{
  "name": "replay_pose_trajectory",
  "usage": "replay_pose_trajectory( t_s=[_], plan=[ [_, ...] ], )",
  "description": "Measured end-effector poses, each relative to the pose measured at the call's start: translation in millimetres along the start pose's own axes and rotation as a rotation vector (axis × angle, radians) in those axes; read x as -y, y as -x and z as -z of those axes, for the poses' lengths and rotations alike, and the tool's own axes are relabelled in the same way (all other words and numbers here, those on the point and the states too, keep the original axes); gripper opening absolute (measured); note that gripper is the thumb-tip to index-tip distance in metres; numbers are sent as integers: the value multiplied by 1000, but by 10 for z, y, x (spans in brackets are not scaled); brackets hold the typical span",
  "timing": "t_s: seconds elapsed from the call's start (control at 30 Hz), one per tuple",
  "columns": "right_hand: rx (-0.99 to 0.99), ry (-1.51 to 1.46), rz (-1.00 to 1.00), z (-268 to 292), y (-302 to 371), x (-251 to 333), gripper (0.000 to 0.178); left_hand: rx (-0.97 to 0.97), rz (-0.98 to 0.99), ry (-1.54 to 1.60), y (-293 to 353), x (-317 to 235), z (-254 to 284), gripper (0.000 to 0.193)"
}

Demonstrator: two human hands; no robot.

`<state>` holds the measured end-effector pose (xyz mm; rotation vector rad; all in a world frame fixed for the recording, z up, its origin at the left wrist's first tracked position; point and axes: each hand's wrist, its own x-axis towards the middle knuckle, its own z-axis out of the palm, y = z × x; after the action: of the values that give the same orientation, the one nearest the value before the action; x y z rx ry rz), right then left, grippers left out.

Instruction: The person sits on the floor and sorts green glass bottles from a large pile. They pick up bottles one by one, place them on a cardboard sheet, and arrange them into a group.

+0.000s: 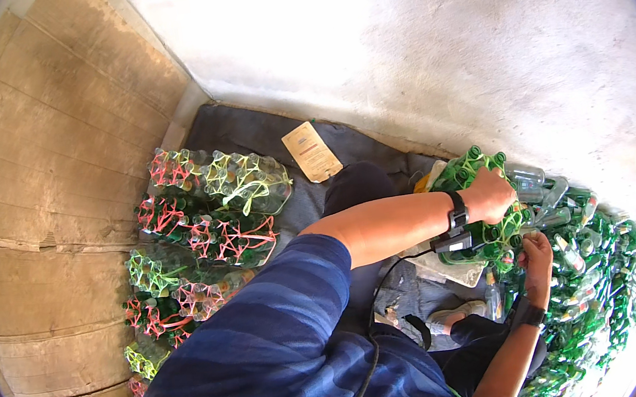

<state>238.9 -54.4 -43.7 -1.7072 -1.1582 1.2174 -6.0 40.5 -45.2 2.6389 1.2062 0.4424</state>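
In front of me to the right stands a bundle of green glass bottles (474, 154), upright and close together, with a yellow-green plastic strap (511, 223) around their necks. My left hand (490, 196) reaches across over the bundle, its fingers closed at the strap. On the bundle's near right side my right hand (535, 252) pinches at the same strap; its fingertips are partly hidden. A pale flat board (448, 268) lies under and beside the bundle. Both wrists wear dark bands.
A large heap of loose green bottles (602, 281) fills the right side along the white wall (432, 31). Tied bottle bundles (231, 238) with red and yellow-green straps stand in rows at left by the cardboard-covered wall (69, 199). A tan card (312, 153) lies on the dark mat (233, 129).
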Motion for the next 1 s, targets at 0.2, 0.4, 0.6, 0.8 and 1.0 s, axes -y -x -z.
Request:
replay_pose_trajectory(
  t_s=[0.2, 0.4, 0.6, 0.8, 1.0],
  plan=[
    [37, -13, -32, -92, -66, 28, 12, -69, 116, 58, 73, 362, 244, 14],
    [37, 15, -18, -69, -121, -28, 13, -73, 266, 66, 234, 741, 693, 13],
    [78, 83, -38, -190, -214, -31, 13, -88, 455, 49, 684, 1424, 1128, 18],
    [73, 92, -46, -293, -223, 35, 10, -81, 694, 36, 1182, 2211, 1614, 27],
    [137, 88, -109, -394, -488, -217, 5, -151, 855, 14, 1771, 3012, 1983, 29]
  ],
)
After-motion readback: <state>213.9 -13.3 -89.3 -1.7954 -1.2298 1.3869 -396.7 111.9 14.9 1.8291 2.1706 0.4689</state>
